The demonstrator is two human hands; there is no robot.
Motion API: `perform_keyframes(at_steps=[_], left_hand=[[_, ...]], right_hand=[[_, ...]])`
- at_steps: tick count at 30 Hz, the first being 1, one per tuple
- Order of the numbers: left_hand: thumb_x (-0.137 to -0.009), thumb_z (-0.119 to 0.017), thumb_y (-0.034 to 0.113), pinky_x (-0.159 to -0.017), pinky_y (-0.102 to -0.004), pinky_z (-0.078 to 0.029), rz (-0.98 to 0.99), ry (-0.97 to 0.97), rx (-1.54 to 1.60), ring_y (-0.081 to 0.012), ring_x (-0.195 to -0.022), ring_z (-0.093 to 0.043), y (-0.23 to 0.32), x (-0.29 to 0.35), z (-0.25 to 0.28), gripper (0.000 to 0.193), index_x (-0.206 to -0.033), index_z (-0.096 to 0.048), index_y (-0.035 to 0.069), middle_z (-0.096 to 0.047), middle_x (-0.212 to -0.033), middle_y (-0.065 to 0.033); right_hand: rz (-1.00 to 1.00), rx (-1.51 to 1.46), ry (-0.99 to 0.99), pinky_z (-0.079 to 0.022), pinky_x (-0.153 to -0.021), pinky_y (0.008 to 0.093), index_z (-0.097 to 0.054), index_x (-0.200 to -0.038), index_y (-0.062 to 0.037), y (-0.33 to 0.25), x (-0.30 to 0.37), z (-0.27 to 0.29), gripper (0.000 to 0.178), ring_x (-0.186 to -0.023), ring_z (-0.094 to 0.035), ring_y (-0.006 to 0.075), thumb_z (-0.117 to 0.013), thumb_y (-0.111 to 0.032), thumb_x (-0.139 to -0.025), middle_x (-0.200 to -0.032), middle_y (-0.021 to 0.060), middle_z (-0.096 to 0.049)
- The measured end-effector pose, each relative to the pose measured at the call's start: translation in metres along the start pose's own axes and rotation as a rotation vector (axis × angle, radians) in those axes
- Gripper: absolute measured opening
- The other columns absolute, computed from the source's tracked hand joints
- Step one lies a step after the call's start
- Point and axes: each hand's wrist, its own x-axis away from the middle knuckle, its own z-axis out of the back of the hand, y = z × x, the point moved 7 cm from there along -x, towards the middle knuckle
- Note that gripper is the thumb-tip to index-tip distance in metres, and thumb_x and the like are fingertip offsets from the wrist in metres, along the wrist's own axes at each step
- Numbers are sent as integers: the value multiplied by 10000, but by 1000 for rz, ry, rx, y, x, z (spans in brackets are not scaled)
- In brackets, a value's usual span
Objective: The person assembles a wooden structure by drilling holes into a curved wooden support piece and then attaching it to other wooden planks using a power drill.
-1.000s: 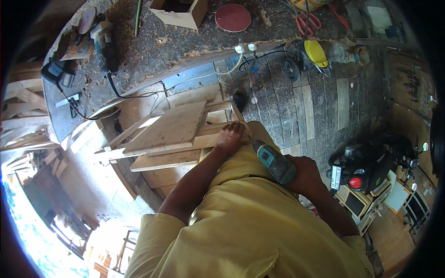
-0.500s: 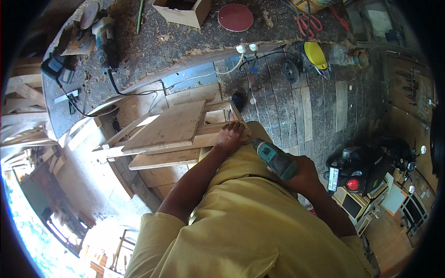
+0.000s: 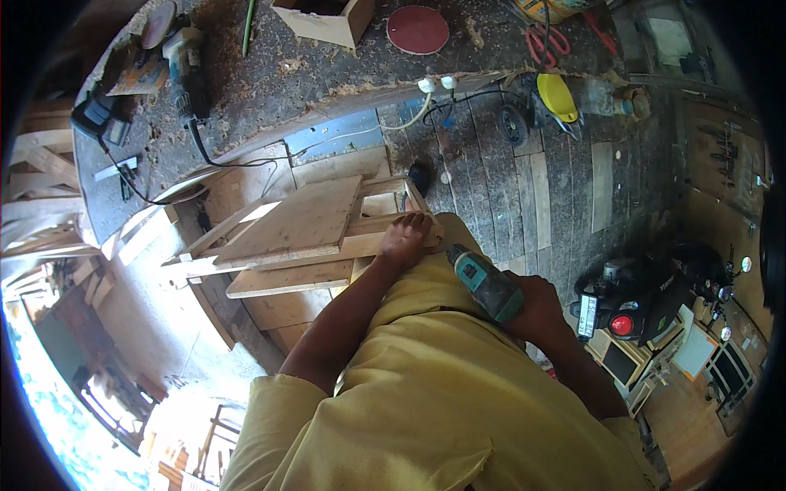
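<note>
My left hand (image 3: pixel 405 239) is closed over the near right end of a pale wooden frame (image 3: pixel 364 244), its fingers wrapped over the rail. A flat wooden panel (image 3: pixel 299 214) lies across that frame, and another board (image 3: pixel 291 279) juts out below it. In my right hand (image 3: pixel 536 309) is a teal and dark power drill (image 3: pixel 485 282), its front end pointing up and left toward the frame's end, just right of my left hand. Whether the drill's tip touches the wood cannot be made out.
Beyond the frame stands a dusty workbench (image 3: pixel 327 69) bearing an angle grinder (image 3: pixel 182 69), a red sanding disc (image 3: pixel 417 30) and an open wooden box (image 3: pixel 327 20). Cables hang from its edge. A yellow-topped tool (image 3: pixel 558 98) is by the bench; a motorbike (image 3: pixel 647 299) stands at right.
Almost nothing differs. My left hand has shifted very slightly on the frame's end, and the drill in my right hand stays in nearly the same place.
</note>
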Motion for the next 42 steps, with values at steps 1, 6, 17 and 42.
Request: perform_keyframes(at_steps=[1,6,17,42], left_hand=[[-749,-797,401,-974,-438,-500,-3,-9,5,-324,-1193,-586,0,-1,0,624,-1199,-533,57,-599,-1270,-163],[-749,-792,407,-961,-442,-507,1,-8,13,-323,-1193,-579,0,1,-1,608,-1185,-545,62,-599,-1252,-160],[-724,-812,423,-910,-441,-531,58,-140,-62,-334,-1225,-523,0,-11,11,632,-1171,-546,64,-584,-1155,-135],[-588,-892,238,-928,-447,-509,31,-464,131,-403,-1055,-648,-28,-53,1,839,-1313,-503,73,-679,-1123,-216]], right_hand=[[3,3,6,-540,-763,486,-658,-1008,-102,1,-1,-1,524,-839,-692,383,-764,-460,-641,-855,195,-705],[-27,40,-19,-533,-743,493,-617,-1003,-92,-6,-2,0,529,-824,-688,386,-769,-442,-638,-827,192,-694],[66,5,22,-529,-720,496,-629,-983,-66,-18,-1,11,502,-796,-684,400,-755,-426,-656,-816,209,-693],[74,-261,337,-552,-693,341,-747,-922,-49,16,-4,42,286,-789,-746,204,-832,-292,-798,-816,126,-748]])
